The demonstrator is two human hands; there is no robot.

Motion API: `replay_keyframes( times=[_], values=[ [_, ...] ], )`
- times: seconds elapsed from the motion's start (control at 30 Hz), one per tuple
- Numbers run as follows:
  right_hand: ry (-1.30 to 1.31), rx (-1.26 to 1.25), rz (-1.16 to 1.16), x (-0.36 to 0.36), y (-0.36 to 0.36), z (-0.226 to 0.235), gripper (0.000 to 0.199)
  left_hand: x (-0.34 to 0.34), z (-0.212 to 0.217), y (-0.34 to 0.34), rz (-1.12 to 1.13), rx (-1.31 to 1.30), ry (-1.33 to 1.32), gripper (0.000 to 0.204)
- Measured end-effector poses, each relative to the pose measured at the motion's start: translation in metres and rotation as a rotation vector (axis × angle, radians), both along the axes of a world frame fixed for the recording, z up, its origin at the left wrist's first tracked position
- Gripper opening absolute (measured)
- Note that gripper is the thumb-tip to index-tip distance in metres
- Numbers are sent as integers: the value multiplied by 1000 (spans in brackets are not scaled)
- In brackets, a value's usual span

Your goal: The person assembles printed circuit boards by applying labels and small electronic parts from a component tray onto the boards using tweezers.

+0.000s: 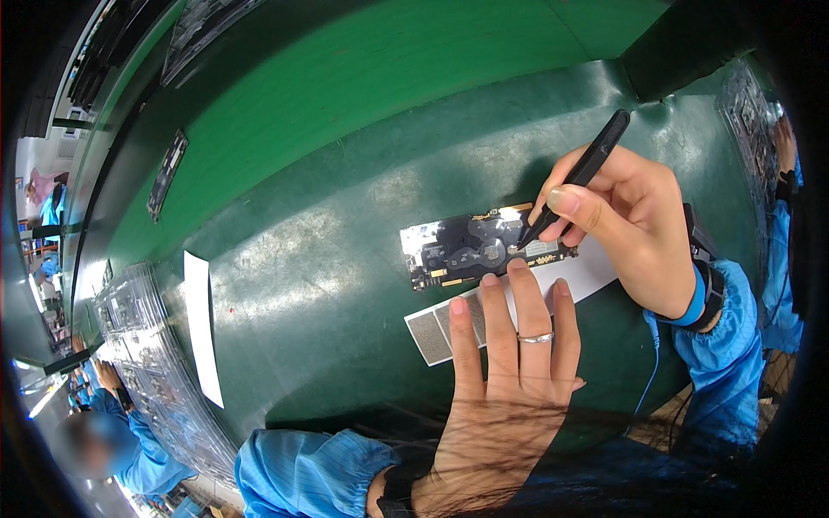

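A dark circuit board (458,250) with gold contacts and clear film patches lies on the green bench mat. My right hand (635,224) grips black tweezers (596,151), their tips down on the board's right part. My left hand (509,345) lies flat with fingers spread, its middle fingertips at the board's near edge. Under those fingers is a white strip with grey rectangular pads (426,335), partly covered by the hand. Whether the tweezer tips pinch anything is too small to tell.
A white paper strip (203,328) lies left. Clear plastic trays of boards (142,337) stand at the left edge, more trays (744,112) at the far right. Another board (167,175) rests at the back left. A blue wrist-strap cord (649,371) hangs by my right arm. Co-workers sit on both sides.
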State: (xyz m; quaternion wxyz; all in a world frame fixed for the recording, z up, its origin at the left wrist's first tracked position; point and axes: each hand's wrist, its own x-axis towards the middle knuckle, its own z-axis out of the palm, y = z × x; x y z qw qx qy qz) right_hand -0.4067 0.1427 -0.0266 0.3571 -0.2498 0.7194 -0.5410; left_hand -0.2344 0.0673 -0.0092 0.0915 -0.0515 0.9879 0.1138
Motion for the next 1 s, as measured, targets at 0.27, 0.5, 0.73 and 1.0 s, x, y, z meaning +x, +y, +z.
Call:
replay_keyframes(
  times=[0.27, 0.5, 0.73, 1.0],
  values=[
    [10, 7, 10, -3, 1, 1, 17, -3, 1, 1, 4, 23, -23, 82],
    [6, 16, 5, -9, 6, 1, 17, 117, -74, 52, 265, -354, 291, 81],
    [493, -235, 394, -35, 1, 20, 13, -8, -20, 1, 27, -94, 69, 88],
    [115, -208, -203, -37, 4, -5, 27, -15, 18, -17, 13, 54, 63, 81]
  ],
)
